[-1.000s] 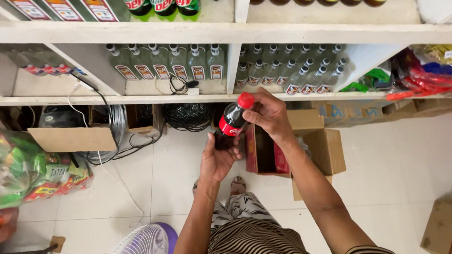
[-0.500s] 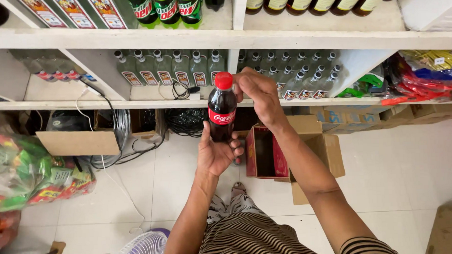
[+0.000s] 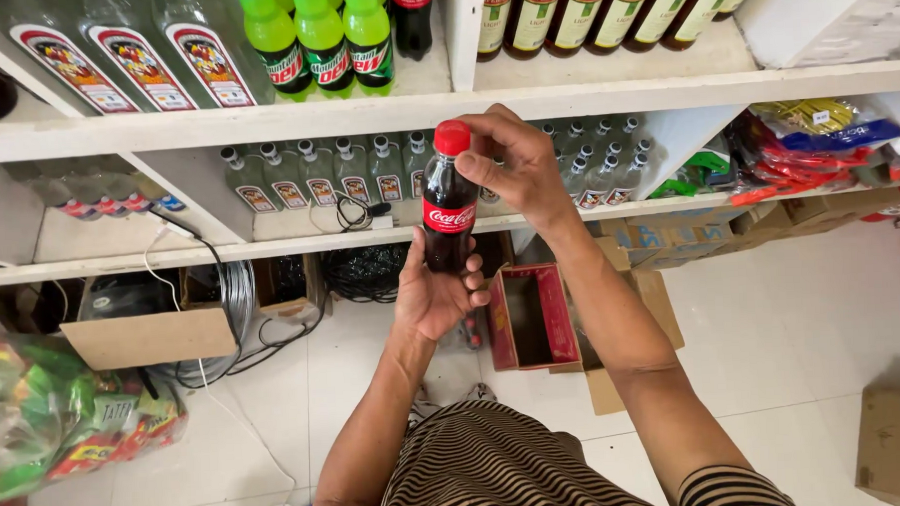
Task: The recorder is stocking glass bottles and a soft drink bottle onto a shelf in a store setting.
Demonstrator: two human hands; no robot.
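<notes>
Dark cola is filling the small bottle (image 3: 449, 208) that both hands are holding upright in front of the white shelf (image 3: 266, 120). The left hand (image 3: 434, 295) is cupping the bottle's base from below, fingers curling around its lower part. The right hand (image 3: 512, 166) is gripping near the top, thumb and fingertips (image 3: 467, 166) pinching the neck just beside the red cap (image 3: 452, 137). An open red box (image 3: 532, 315) is lying on the tiled floor below.
</notes>
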